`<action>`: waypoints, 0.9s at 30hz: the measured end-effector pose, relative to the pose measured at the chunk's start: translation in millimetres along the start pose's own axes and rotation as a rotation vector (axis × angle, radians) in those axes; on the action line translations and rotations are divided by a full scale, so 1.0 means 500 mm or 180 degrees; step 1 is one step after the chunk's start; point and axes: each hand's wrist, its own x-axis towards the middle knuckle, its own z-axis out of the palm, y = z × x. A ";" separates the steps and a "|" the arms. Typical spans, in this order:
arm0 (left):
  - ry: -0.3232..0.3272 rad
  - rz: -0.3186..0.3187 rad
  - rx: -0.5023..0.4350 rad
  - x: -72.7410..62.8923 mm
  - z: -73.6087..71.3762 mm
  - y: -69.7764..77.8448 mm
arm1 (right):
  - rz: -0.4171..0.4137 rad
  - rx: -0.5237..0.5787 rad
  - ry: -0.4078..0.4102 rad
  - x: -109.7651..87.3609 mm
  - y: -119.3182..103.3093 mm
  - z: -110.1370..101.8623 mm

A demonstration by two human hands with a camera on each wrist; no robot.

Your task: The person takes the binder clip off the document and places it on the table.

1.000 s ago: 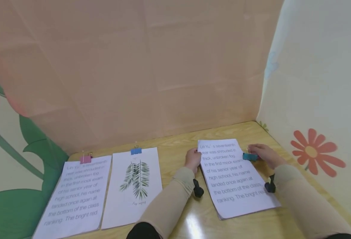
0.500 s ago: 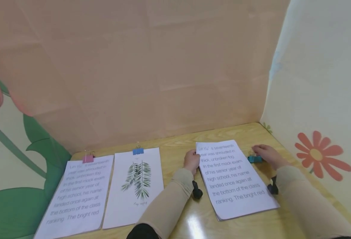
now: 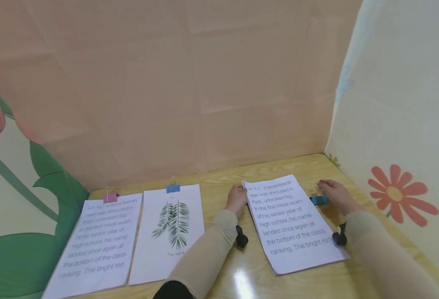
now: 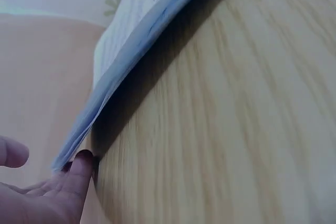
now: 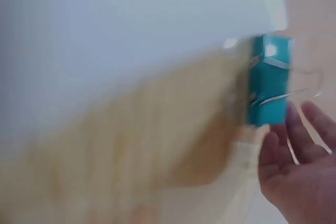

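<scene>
A stack of printed sheets (image 3: 290, 224) lies on the right part of the table. My left hand (image 3: 236, 200) is at its upper left corner. In the left wrist view, fingers (image 4: 79, 174) touch the raised corner of the sheets, and the thumb stands apart from the paper. A teal binder clip (image 5: 270, 80) with wire handles is beside the stack's upper right edge; whether it touches the paper cannot be told. My right hand (image 3: 335, 195) is right next to the clip, its fingers loosely bent near the clip's lower end, not visibly squeezing it.
At the left lie a printed stack (image 3: 96, 245) with a pink binder clip (image 3: 110, 197) and a palm-leaf sheet (image 3: 148, 249) with a blue binder clip (image 3: 173, 189). The wooden table (image 3: 242, 270) meets a tan backdrop (image 3: 167, 104) behind and a flower-printed wall (image 3: 403, 124) at right.
The right-hand stack has shifted slightly left, away from the teal clip that overlapped its edge. My left hand has slid a little left at the corner. The view has turned slightly left.
</scene>
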 end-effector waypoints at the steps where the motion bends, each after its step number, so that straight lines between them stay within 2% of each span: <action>1: 0.0032 -0.0013 -0.0046 -0.003 -0.008 0.001 | -0.0108 0.0091 0.0114 -0.003 -0.006 0.003; 4: 0.0079 -0.0035 -0.0247 -0.006 -0.032 0.000 | -0.0403 0.0375 0.0490 -0.009 -0.029 0.013; 6: 0.0110 -0.0060 -0.0359 -0.007 -0.046 -0.003 | -0.0491 0.0521 0.0720 -0.014 -0.048 0.023; 10: 0.0144 -0.0167 -0.0391 -0.016 -0.070 -0.006 | -0.0388 0.0785 0.1230 -0.029 -0.095 0.061; 13: 0.0144 -0.0197 -0.0358 -0.025 -0.087 -0.007 | -0.0362 0.0907 0.1444 -0.046 -0.137 0.097; 16: 0.0141 -0.0097 -0.0327 -0.033 -0.104 -0.004 | -0.0489 0.0963 0.1340 -0.061 -0.178 0.132; 20: 0.0178 0.0050 -0.0296 -0.039 -0.126 0.004 | -0.0702 0.1016 0.0980 -0.074 -0.215 0.177; 23: 0.0221 0.0059 -0.0254 -0.044 -0.141 0.009 | -0.0759 0.0989 0.0738 -0.080 -0.226 0.206; 27: 0.0270 0.0020 -0.0219 -0.055 -0.159 0.012 | -0.0828 0.0880 0.0549 -0.082 -0.228 0.238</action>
